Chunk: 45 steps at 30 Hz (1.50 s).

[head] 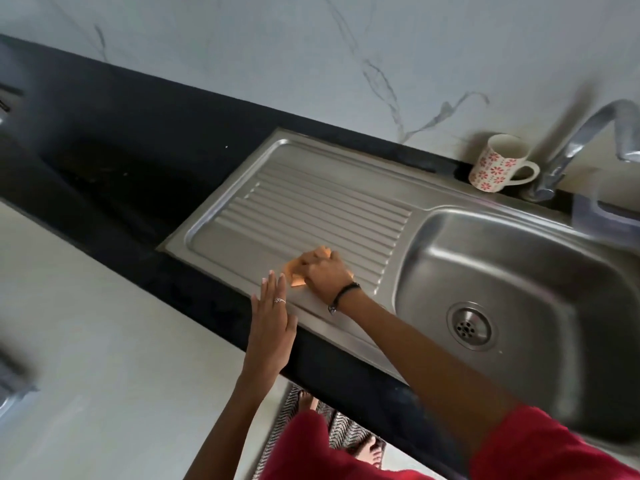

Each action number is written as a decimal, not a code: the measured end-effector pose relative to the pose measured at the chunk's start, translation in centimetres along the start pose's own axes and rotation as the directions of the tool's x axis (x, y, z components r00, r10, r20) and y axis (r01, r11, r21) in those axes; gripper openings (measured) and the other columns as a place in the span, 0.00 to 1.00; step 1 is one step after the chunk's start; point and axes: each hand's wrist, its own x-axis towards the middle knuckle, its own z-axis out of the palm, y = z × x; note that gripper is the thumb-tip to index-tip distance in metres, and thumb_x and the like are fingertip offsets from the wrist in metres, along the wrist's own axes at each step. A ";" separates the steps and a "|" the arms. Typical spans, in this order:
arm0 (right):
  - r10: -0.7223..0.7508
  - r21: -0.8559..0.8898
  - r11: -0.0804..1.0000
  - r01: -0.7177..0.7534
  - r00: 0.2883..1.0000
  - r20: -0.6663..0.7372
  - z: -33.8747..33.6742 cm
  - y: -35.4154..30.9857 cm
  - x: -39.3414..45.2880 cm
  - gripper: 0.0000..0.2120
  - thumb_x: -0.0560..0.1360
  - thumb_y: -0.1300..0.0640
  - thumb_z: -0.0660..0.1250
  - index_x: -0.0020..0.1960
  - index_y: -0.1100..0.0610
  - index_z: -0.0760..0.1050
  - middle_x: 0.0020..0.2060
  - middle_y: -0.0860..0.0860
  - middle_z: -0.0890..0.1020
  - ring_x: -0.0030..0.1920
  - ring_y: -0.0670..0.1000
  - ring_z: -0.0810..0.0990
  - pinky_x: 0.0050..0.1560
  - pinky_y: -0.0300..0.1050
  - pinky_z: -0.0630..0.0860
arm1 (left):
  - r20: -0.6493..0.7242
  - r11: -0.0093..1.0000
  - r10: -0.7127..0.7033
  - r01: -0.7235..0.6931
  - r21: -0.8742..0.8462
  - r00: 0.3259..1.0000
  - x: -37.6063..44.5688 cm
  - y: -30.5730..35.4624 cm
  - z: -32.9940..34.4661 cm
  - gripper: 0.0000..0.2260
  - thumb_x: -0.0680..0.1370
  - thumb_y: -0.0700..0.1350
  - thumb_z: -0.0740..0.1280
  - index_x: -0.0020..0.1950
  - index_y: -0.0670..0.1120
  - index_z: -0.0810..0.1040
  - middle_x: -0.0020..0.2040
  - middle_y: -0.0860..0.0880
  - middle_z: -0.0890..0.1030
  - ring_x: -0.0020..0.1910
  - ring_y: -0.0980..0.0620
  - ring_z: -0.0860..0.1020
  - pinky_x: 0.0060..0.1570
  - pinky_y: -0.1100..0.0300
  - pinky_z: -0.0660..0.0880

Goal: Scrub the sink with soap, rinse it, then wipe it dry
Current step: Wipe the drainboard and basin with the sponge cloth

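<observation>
My right hand (322, 271) grips the orange cloth (298, 277), fingers curled over it, pressing it onto the near drainboard of the sink (346, 209) to work that surface. My left hand (272, 323) lies flat, fingers released, on the near counter (207, 296) edge, likely for bracing.
</observation>
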 end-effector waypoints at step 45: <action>0.152 0.242 0.961 -0.132 0.986 -0.066 0.8 -0.1 -2.4 0.15 0.79 0.59 0.55 0.59 0.52 0.76 0.61 0.48 0.73 0.65 0.53 0.66 0.58 0.52 0.62 | -0.041 0.999 -0.028 0.027 -0.027 0.999 0.7 0.3 0.8 0.28 0.79 0.32 0.53 0.76 0.43 0.46 0.77 0.45 0.45 0.71 0.57 0.38 0.69 0.60 0.34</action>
